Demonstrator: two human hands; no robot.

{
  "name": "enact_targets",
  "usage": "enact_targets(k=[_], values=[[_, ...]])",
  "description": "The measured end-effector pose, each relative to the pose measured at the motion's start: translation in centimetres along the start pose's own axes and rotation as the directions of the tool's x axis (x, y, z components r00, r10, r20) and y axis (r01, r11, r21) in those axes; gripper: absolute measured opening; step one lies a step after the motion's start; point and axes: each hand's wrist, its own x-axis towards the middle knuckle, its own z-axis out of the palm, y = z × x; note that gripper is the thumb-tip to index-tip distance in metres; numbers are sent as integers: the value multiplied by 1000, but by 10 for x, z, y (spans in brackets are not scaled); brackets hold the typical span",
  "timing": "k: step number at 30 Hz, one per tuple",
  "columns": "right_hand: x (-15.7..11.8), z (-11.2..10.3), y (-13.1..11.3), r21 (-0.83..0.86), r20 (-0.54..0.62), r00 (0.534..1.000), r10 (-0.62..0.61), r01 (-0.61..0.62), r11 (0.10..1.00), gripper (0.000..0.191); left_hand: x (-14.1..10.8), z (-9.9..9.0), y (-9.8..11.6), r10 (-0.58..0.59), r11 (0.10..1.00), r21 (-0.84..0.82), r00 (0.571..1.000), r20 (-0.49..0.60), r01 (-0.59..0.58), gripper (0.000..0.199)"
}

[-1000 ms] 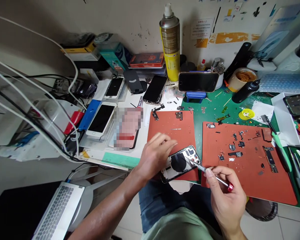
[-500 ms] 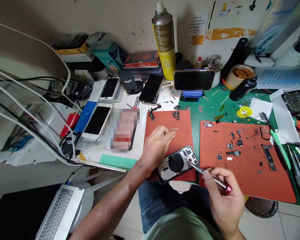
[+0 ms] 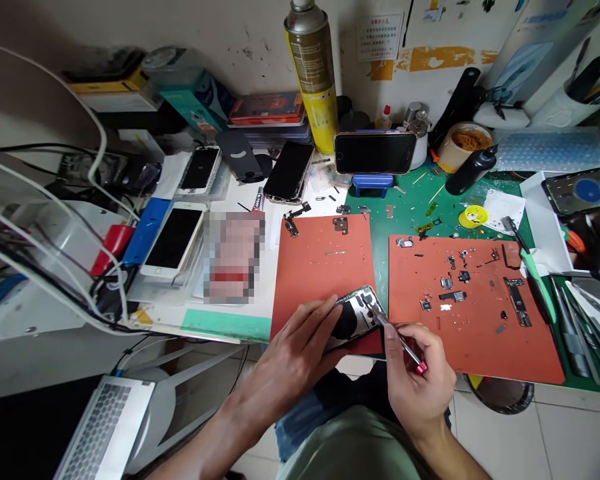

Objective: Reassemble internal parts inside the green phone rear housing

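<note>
The left hand (image 3: 300, 343) is held palm down, thumb (image 3: 333, 362) parted from extended fingers (image 3: 321, 325); the right hand (image 3: 423, 373) is curled, thumb opposed to bent fingers.

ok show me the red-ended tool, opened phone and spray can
Red-ended tool (image 3: 410, 352), head view: bare shaft
Opened phone (image 3: 351, 319), head view: black inner patch
Spray can (image 3: 316, 72), head view: brown midsection

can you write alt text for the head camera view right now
A person's left hand holds an opened phone body over a red mat, while the right hand holds a slim silver tool to its right end. Small loose parts lie on a second red mat to the right.
</note>
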Motion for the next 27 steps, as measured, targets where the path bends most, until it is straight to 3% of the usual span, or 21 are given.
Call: enact_targets(k=[6, 18, 27], values=[[5, 5, -2, -49, 25, 999, -46, 48, 998, 11, 6, -8, -3, -16, 995, -101, 1000, 25, 19, 75], [7, 7, -3, -51, 49, 998, -40, 42, 998, 13, 7, -14, -5, -76, 973, -211, 992, 104, 97, 69], [11, 9, 1, -38, 124, 964, -236, 242, 969, 25, 12, -20, -8, -78, 955, -273, 987, 143, 115, 67]])
